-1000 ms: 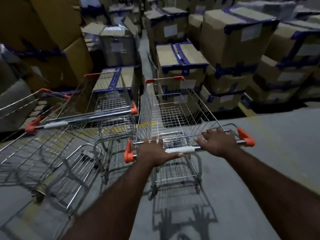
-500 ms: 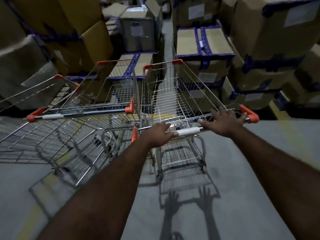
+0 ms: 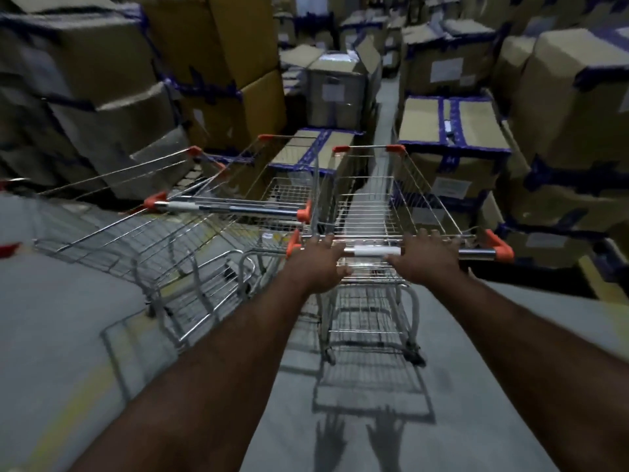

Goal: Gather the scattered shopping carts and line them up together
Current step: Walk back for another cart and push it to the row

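Left hand (image 3: 320, 264) and right hand (image 3: 425, 258) press flat, grip wide, on the handle (image 3: 371, 251) of the right cart (image 3: 369, 202), which points near-to-far, parallel and just beside the left cart (image 3: 289, 194), handle slightly nearer, so probably a straight push far levels them.

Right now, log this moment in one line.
left hand: on cart handle | right hand: same handle, fingers spread | pushed cart: beside parked cart | ahead: stacked boxes

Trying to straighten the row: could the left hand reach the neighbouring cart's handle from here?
Probably yes. The left hand rests at the left end of the pushed cart's handle, and the neighbouring cart's handle lies just beyond to the left, with nothing between.
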{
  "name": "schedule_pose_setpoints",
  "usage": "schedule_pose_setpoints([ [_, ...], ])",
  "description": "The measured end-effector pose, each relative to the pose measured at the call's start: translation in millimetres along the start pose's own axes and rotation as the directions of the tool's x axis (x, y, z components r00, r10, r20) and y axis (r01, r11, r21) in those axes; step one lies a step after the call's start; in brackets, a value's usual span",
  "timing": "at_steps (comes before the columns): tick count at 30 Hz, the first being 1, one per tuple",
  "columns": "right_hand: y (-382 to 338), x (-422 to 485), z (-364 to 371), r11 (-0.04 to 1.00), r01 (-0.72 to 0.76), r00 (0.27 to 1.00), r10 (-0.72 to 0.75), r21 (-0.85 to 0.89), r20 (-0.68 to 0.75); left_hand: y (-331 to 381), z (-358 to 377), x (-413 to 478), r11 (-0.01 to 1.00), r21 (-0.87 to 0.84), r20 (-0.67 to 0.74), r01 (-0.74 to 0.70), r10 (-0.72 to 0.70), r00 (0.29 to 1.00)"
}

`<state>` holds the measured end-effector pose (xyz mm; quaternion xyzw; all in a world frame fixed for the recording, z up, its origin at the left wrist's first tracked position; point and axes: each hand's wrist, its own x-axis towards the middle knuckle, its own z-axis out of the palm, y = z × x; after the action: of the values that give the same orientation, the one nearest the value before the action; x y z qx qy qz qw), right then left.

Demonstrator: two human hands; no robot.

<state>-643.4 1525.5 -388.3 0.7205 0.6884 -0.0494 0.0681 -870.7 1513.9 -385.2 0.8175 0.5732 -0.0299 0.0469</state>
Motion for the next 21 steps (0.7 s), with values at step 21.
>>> schedule_pose_setpoints([
  [21, -380, -432, -64, 0.224, 0.97, 0.186, -0.937, -0.099, -0.295, -53, -50, -633, 0.453, -0.005, -0.16, 0.891, -0.88, 0.447],
])
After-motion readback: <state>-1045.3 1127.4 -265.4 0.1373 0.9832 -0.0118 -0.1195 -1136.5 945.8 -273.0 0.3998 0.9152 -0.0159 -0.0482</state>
